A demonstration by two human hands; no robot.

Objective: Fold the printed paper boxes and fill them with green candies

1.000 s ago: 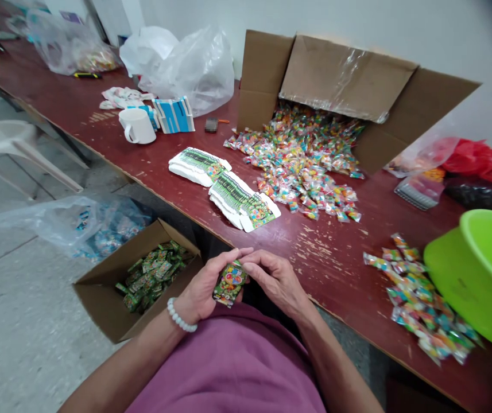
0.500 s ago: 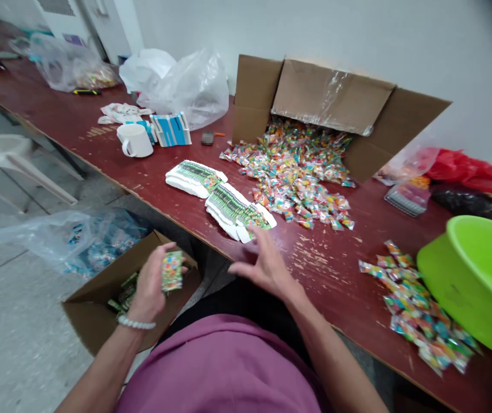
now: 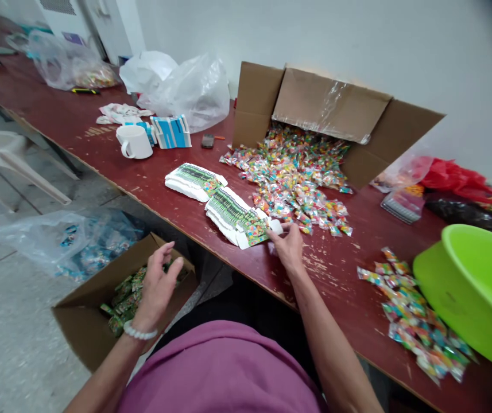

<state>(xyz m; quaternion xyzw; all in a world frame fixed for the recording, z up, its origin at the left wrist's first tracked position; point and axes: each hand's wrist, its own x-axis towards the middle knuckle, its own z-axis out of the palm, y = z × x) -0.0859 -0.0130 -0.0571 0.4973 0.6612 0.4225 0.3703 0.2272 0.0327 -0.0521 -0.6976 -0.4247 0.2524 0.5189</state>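
Many packets (image 3: 128, 298) lie in the carton (image 3: 76, 324); hands: left (image 3: 157, 287) empty, right (image 3: 289, 246) pinching a flat box (image 3: 255, 232)

Flat green-printed cartons (image 3: 231, 211) with white flaps lie fanned in two rows near the edge of a red desk (image 3: 351, 307). Below, small green packs (image 3: 130, 298) lie jumbled in an open cardboard box (image 3: 77, 328).

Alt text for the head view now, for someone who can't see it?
A person's right hand pinches the end of a row of flat green cartons on a red table, while the open left hand is over a cardboard box of small green packs. Beyond the cartons, colourful packets spill from another box; a green basin stands at right.
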